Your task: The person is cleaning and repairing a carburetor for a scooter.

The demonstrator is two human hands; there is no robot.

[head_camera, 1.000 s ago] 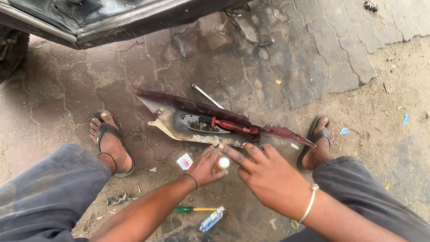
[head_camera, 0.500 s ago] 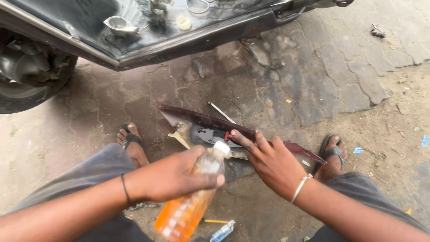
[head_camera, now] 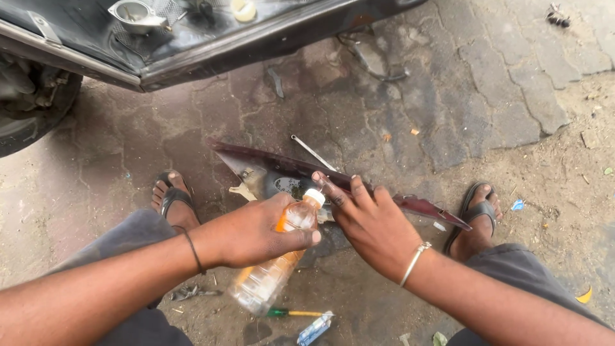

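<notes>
Bottle (head_camera: pixel 272 272) of orange liquid, tilted neck-down over the maroon panel (head_camera: pixel 288 176) on the ground, gripped mid-body by the closed left hand (head_camera: pixel 256 232); right hand (head_camera: pixel 371 221), fingers spread, empty, steadies its cap (head_camera: pixel 314 197); thin plastic, probably light, squashy, slippery.

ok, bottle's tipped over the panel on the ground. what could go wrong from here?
The left hand holds the bottle tilted, with the right hand at its cap; the orange liquid could gush over the maroon panel and paving. The screwdriver lies near the knees and could be knelt on.
</notes>
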